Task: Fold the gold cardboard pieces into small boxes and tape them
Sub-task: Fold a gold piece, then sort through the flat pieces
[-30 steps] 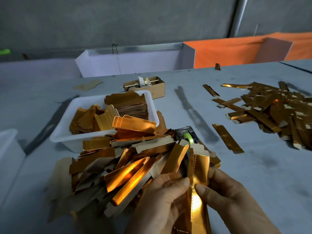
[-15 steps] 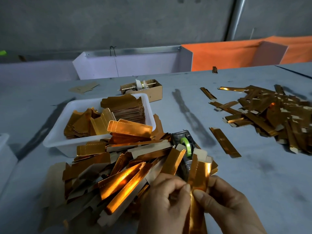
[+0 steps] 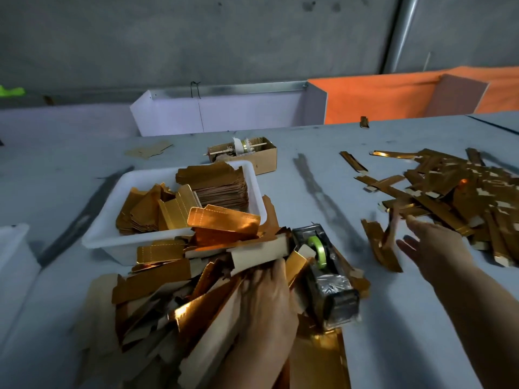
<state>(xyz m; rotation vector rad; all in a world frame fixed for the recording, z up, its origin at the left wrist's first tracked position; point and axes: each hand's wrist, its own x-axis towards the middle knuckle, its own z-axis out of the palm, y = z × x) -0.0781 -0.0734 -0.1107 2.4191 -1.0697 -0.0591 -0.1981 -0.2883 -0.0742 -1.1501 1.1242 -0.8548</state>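
Head view showed gold pieces heaped at lower centre, left hand resting flat on them beside a tape dispenser; right hand, fingers spread and released, reached toward folded strips at right.

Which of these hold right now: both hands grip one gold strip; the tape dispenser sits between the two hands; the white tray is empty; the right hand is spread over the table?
1. Both hands grip one gold strip: false. The left hand rests on the near pile of gold pieces; the right hand holds nothing.
2. The tape dispenser sits between the hands: true.
3. The white tray is empty: false. It holds gold pieces.
4. The right hand is spread over the table: true.
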